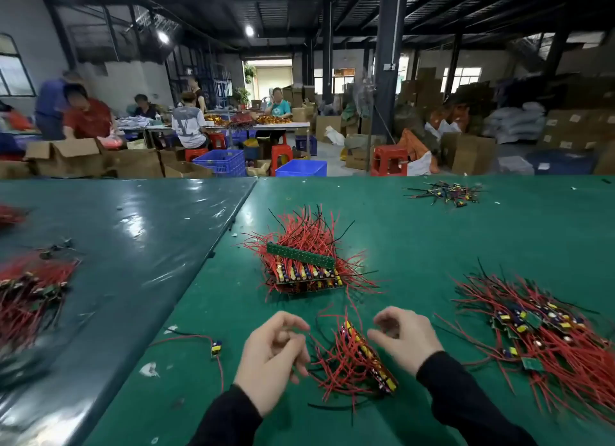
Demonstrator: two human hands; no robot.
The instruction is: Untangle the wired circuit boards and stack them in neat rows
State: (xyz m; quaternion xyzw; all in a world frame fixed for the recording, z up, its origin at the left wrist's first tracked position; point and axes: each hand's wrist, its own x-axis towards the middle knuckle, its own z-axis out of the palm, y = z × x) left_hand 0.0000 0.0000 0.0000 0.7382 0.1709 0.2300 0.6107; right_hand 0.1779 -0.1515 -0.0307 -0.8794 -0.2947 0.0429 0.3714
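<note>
A short row of circuit boards [366, 355] with red wires lies on the green table [432, 246] between my hands. My left hand [273, 355] hovers at its left with fingers loosely curled, the fingertips close to the red wires. On the other side, my right hand [406, 336] holds nothing, its fingers bent over the boards. Further back sits a stacked pile of boards [306, 276] with a long green board [299, 256] across its top. A tangled heap of wired boards [549, 336] lies at the right.
One loose board with wires [216, 348] lies at the left of my hands. A small wire tangle [446, 192] sits at the far right. More red-wired boards [30, 296] lie on the dark plastic-covered table to the left. People work at tables behind, among crates and boxes.
</note>
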